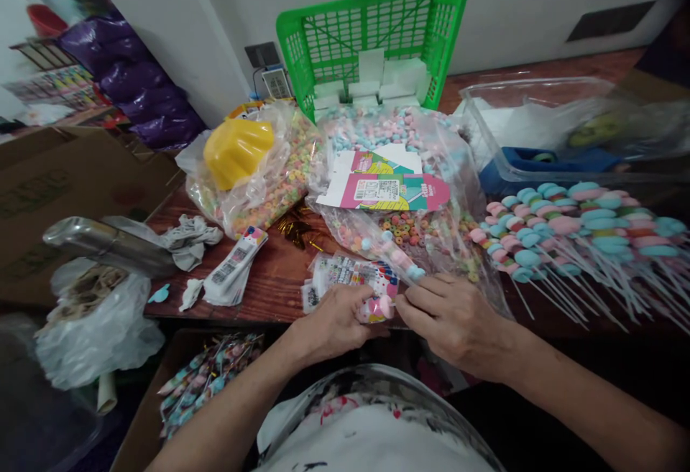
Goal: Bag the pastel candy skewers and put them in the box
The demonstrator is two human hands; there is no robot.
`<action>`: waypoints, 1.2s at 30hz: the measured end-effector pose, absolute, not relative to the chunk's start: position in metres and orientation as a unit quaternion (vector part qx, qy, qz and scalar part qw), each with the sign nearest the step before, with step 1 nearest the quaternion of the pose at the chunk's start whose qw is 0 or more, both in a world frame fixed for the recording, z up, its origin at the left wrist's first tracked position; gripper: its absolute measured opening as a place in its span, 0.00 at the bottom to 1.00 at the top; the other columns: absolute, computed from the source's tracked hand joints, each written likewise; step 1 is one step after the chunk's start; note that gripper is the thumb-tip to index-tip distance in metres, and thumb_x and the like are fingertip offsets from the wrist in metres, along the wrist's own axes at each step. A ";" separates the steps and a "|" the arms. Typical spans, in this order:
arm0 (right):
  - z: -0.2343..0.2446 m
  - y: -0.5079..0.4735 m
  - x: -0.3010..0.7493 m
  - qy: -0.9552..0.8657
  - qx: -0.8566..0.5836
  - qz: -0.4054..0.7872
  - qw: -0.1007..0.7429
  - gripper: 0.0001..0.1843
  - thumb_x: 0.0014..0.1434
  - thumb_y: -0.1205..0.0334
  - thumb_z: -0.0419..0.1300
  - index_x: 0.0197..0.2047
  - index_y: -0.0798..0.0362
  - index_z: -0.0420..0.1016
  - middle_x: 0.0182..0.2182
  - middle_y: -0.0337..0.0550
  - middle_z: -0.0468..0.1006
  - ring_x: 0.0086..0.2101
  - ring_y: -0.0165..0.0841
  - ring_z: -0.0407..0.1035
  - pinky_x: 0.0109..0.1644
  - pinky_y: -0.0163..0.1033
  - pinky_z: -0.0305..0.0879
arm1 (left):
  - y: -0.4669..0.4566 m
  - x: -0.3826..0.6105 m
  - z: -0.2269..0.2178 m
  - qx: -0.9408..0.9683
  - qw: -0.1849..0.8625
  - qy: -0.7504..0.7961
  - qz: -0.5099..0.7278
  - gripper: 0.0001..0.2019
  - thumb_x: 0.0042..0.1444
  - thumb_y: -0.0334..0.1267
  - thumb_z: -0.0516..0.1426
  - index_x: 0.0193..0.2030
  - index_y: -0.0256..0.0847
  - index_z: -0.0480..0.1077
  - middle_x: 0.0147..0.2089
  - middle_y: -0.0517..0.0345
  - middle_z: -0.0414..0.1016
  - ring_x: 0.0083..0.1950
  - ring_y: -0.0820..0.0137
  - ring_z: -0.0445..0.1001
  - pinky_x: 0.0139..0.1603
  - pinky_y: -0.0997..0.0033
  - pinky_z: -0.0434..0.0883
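Observation:
Near the table's front edge, my left hand (337,321) is closed round a small printed plastic bag (376,308), with a pink candy piece showing at its right end. Just right of that bag, my right hand (458,325) has its fingers pressed together; whatever they hold is hidden. Beyond the left hand lies a stack of clear printed bags (339,271). Pink and blue candy pieces (396,256) lie in a row just beyond my right fingertips. To the right is a pile of candy skewers (566,224) on white sticks.
Large bags of candy rings (280,195) and pastel candies (377,123) lie behind, flat cartons (388,192) on top. A green basket (371,5) stands at the back. Printed cards (234,271) and a steel flask (108,242) lie left. A box of wrapped skewers (210,378) sits below.

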State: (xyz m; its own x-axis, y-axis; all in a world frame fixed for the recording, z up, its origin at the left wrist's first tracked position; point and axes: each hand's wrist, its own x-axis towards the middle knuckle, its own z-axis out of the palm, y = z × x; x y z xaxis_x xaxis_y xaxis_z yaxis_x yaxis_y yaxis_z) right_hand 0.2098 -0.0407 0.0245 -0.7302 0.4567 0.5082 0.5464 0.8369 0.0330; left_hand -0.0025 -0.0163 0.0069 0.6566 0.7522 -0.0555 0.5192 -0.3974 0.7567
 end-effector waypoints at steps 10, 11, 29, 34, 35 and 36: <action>0.030 -0.047 0.214 -0.908 -0.313 -0.074 0.267 0.14 0.58 0.77 0.48 0.37 0.56 0.73 0.27 0.43 0.72 0.29 0.33 0.62 0.33 0.40 0.53 | -0.019 -0.015 0.000 0.819 0.336 0.443 0.144 0.11 0.50 0.42 0.62 0.29 0.39 0.66 0.27 0.66 0.67 0.28 0.75 0.63 0.28 0.76 0.56; 0.030 -0.046 0.213 -0.910 -0.306 -0.081 0.267 0.14 0.58 0.76 0.48 0.36 0.56 0.73 0.27 0.43 0.72 0.29 0.33 0.62 0.33 0.40 0.52 | -0.020 -0.013 0.001 0.824 0.330 0.438 0.139 0.10 0.50 0.41 0.62 0.30 0.39 0.67 0.28 0.65 0.68 0.29 0.75 0.64 0.29 0.76 0.56; 0.035 -0.042 0.218 -0.929 -0.308 0.010 0.205 0.11 0.55 0.76 0.51 0.35 0.51 0.70 0.27 0.38 0.72 0.27 0.32 0.61 0.32 0.41 0.49 | -0.022 -0.010 -0.001 0.799 0.398 0.436 0.115 0.11 0.47 0.41 0.65 0.35 0.40 0.70 0.30 0.66 0.71 0.31 0.75 0.66 0.30 0.77 0.58; 0.030 -0.049 0.207 -0.911 -0.355 -0.017 0.211 0.11 0.55 0.76 0.51 0.35 0.52 0.69 0.28 0.40 0.71 0.28 0.32 0.61 0.33 0.41 0.51 | -0.027 -0.007 0.000 0.832 0.303 0.450 0.118 0.10 0.51 0.43 0.61 0.35 0.40 0.68 0.31 0.63 0.72 0.31 0.73 0.67 0.30 0.74 0.57; 0.029 -0.050 0.205 -0.907 -0.362 -0.025 0.212 0.11 0.54 0.77 0.51 0.34 0.52 0.69 0.28 0.40 0.71 0.28 0.33 0.61 0.33 0.41 0.51 | -0.028 -0.005 -0.002 0.839 0.276 0.455 0.113 0.10 0.53 0.44 0.60 0.35 0.40 0.68 0.31 0.61 0.72 0.31 0.72 0.67 0.30 0.74 0.57; 0.029 -0.049 0.204 -0.907 -0.364 -0.030 0.211 0.11 0.54 0.77 0.51 0.34 0.52 0.68 0.28 0.40 0.71 0.27 0.33 0.61 0.33 0.41 0.51 | -0.029 -0.004 -0.004 0.847 0.251 0.456 0.107 0.10 0.54 0.45 0.59 0.35 0.39 0.67 0.32 0.60 0.72 0.31 0.71 0.68 0.30 0.73 0.57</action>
State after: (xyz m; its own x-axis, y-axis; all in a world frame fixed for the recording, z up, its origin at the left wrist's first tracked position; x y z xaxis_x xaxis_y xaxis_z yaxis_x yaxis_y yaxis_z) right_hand 0.2038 -0.0490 0.0286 -0.6469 0.6466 0.4043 0.6721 0.7339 -0.0982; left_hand -0.0044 -0.0292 -0.0037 0.5605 0.8268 -0.0471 0.7191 -0.4577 0.5228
